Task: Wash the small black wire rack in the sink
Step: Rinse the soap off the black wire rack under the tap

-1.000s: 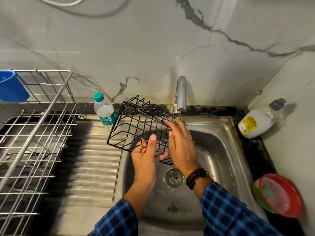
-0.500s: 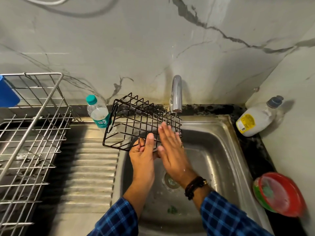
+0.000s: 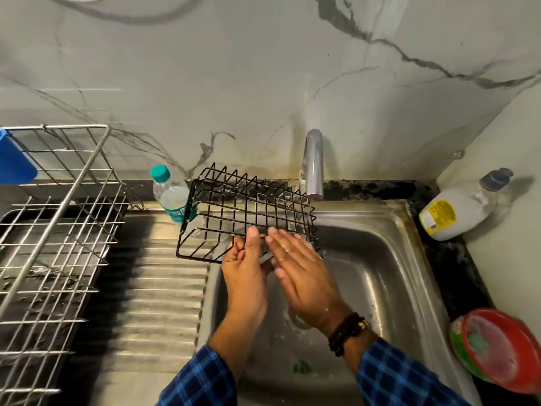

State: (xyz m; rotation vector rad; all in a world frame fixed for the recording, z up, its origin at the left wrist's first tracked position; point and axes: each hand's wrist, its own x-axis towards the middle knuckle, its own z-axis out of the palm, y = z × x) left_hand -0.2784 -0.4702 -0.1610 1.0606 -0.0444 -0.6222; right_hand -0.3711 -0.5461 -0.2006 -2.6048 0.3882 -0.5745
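The small black wire rack (image 3: 234,213) is held tilted over the left edge of the steel sink (image 3: 389,276), its right end under the tap (image 3: 313,165). My left hand (image 3: 246,268) grips the rack's near edge, thumb on top. My right hand (image 3: 301,268) lies flat with fingers spread, its fingertips touching the rack's near right side. Both hands look wet. I cannot tell whether water runs from the tap.
A large metal dish rack (image 3: 52,230) with a blue cup (image 3: 14,162) stands at left, beside the ribbed drainboard (image 3: 164,288). A water bottle (image 3: 171,197) stands behind the wire rack. At right are a white soap bottle (image 3: 456,209) and a red-green bowl (image 3: 497,350).
My right hand has slid back from the rack's grid toward its near edge. The rack has shifted slightly left and tilted flatter in my left hand.
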